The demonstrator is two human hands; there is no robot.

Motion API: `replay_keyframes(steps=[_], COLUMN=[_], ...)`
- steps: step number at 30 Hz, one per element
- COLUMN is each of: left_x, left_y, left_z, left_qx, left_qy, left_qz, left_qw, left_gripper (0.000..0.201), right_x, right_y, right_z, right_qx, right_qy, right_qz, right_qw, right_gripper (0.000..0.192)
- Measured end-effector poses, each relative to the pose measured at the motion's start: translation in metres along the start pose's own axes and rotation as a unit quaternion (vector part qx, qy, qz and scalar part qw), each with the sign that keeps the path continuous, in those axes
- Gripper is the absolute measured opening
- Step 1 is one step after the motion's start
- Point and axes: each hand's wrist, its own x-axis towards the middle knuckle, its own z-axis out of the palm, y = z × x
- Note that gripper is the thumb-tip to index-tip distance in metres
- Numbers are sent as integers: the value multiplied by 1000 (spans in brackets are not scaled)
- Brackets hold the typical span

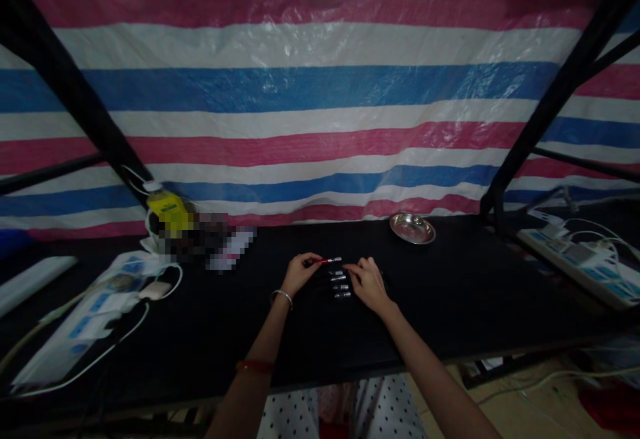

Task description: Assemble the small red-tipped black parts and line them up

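Note:
My left hand [299, 271] pinches a thin red stick with a silver tip [329, 261] and holds it level just above the black table [450, 306]. Below it, several small silver-ended pieces [340, 284] lie in a short column on the table between my two hands. My right hand [369, 282] rests palm down beside that column, fingers touching or nearly touching the top pieces; whether it grips one I cannot tell. A silver bangle sits on my left wrist, a red band further up the arm.
A shallow metal dish [412, 228] stands at the back of the table. White power strips with cables lie at the left [100, 306] and right [580, 259]. A yellow item [167, 207] sits back left. A striped tarpaulin [320, 92] hangs behind, with black frame posts on both sides.

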Motion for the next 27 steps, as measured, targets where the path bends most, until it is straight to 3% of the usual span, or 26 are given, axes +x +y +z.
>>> replay_keyframes(steps=[15,20,27], left_x=[-6,-5,-4], left_y=[6,4,3], left_z=[0,1,0], left_qx=[23,19,20], left_qy=[35,42,56], left_qz=[10,5,4], left_qw=[999,999,998], left_gripper=[17,17,18], right_x=[7,9,5], right_y=[11,13,14], right_z=[8,10,8], right_qx=[37,21,-32], right_qy=[7,12,49], right_qz=[47,43,89], right_qw=[998,999,994], right_gripper=[17,19,21])
